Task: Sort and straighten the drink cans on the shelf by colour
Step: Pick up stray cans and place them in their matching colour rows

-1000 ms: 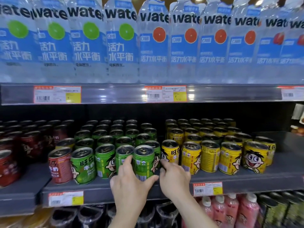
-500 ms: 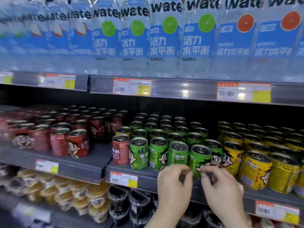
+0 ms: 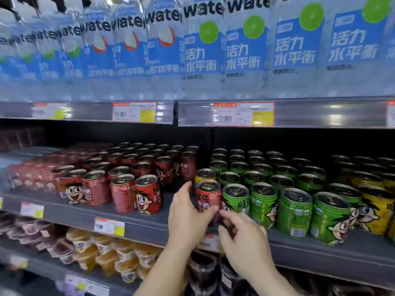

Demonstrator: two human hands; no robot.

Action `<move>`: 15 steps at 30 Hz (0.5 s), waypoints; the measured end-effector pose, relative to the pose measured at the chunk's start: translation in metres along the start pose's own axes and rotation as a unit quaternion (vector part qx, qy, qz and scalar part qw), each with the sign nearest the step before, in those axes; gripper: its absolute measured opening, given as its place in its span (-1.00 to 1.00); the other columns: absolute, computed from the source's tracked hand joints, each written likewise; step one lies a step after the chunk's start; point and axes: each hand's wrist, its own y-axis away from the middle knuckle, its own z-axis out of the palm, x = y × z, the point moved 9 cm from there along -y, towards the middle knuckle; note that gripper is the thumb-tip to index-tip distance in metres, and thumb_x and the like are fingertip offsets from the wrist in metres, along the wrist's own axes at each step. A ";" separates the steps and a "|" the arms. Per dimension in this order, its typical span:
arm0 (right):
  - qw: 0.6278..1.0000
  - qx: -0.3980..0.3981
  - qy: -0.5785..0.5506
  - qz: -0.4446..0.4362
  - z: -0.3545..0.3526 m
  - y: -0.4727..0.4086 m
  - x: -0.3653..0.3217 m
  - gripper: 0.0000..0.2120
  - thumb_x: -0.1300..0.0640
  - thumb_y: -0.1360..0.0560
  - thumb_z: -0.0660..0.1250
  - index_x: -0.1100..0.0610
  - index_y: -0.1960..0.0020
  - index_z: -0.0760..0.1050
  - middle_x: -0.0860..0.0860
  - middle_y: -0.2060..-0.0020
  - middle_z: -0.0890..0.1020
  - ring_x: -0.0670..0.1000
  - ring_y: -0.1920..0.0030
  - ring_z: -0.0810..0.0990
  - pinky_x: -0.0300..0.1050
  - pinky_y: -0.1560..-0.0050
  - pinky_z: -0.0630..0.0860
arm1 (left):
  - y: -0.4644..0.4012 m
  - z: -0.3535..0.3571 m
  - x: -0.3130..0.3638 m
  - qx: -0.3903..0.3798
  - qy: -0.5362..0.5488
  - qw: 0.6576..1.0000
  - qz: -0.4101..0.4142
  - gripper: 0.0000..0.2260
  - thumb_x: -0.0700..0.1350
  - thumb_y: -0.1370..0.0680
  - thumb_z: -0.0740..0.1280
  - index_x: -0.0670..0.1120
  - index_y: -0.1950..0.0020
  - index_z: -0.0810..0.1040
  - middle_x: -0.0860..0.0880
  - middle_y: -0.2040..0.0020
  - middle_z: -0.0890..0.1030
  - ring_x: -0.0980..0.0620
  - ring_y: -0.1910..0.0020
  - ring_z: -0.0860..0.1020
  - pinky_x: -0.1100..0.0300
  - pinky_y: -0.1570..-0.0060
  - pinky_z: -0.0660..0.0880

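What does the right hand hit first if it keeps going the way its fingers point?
Probably the red can the left hand grips: the right hand points up-left at its base. The first green can stands just beside; depth is unclear.

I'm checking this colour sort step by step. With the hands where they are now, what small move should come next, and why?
Probably lift the red can and carry it left to the red group. The left hand already grips it, and it stands at the front beside the green cans, away from its own colour. The right hand hovers just below it.
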 end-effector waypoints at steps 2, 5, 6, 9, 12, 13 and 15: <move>0.999 0.008 -0.020 0.024 0.006 -0.006 -0.005 -0.63 -0.01 -0.52 0.24 -0.19 -0.32 0.40 -0.24 0.06 0.49 -0.17 0.08 0.47 -0.19 -0.03 0.42 | -0.011 0.008 0.003 -0.083 0.009 0.996 0.010 -0.30 0.15 -0.27 0.51 0.16 -0.34 0.30 0.26 -0.11 0.43 0.19 -0.16 0.47 0.13 -0.16 0.46; 0.998 0.016 -0.027 0.046 0.018 -0.012 -0.013 -0.55 0.00 -0.54 0.22 -0.13 -0.42 0.30 -0.22 -0.03 0.53 -0.14 0.02 0.51 -0.22 -0.01 0.46 | -0.021 0.009 0.000 -0.139 -0.001 0.990 0.027 -0.50 0.14 -0.30 0.49 0.23 -0.16 0.38 0.23 -0.01 0.58 0.23 -0.01 0.56 0.21 0.00 0.52; 0.998 0.016 -0.025 0.048 0.022 -0.014 -0.016 -0.52 0.00 -0.55 0.22 -0.11 -0.45 0.26 -0.22 -0.06 0.53 -0.13 0.01 0.51 -0.21 -0.02 0.46 | -0.024 0.004 -0.003 -0.141 0.000 0.989 0.033 -0.49 0.13 -0.30 0.49 0.21 -0.19 0.40 0.23 0.00 0.59 0.25 0.01 0.55 0.27 0.04 0.50; 0.998 -0.001 -0.010 0.055 0.039 -0.023 -0.027 -0.42 -0.02 -0.56 0.19 -0.06 -0.53 0.08 -0.19 -0.10 0.52 -0.10 -0.05 0.50 -0.21 0.02 0.44 | -0.031 -0.012 -0.015 -0.134 0.013 0.990 0.034 -0.43 0.03 -0.37 0.48 0.14 -0.34 0.36 0.25 -0.02 0.53 0.24 -0.04 0.52 0.46 0.12 0.38; 0.998 -0.018 0.033 0.042 0.060 -0.039 -0.041 -0.40 -0.02 -0.56 0.18 -0.02 -0.54 0.04 -0.14 -0.14 0.54 -0.06 -0.13 0.51 -0.16 -0.07 0.44 | -0.037 -0.031 -0.026 -0.092 0.009 0.995 0.022 -0.35 -0.09 -0.50 0.39 -0.02 -0.52 0.15 0.08 -0.31 0.44 0.12 -0.29 0.40 0.30 -0.22 0.34; 0.998 -0.022 0.034 0.044 0.068 -0.046 -0.043 -0.40 -0.02 -0.55 0.18 -0.01 -0.53 0.05 -0.13 -0.08 0.57 -0.03 -0.11 0.53 -0.13 -0.07 0.47 | -0.038 -0.037 -0.028 -0.073 0.013 0.997 0.029 -0.37 -0.12 -0.53 0.35 -0.03 -0.53 0.13 0.04 -0.40 0.38 0.09 -0.37 0.35 0.21 -0.34 0.30; 0.997 -0.034 0.011 0.070 0.086 -0.061 -0.041 -0.40 -0.03 -0.53 0.18 0.01 -0.52 0.09 -0.07 0.05 0.62 0.04 -0.01 0.58 -0.05 -0.01 0.51 | -0.038 -0.053 -0.028 -0.040 0.029 0.997 0.062 -0.46 -0.16 -0.55 0.31 -0.03 -0.50 0.22 0.04 -0.40 0.38 0.09 -0.38 0.34 0.11 -0.39 0.30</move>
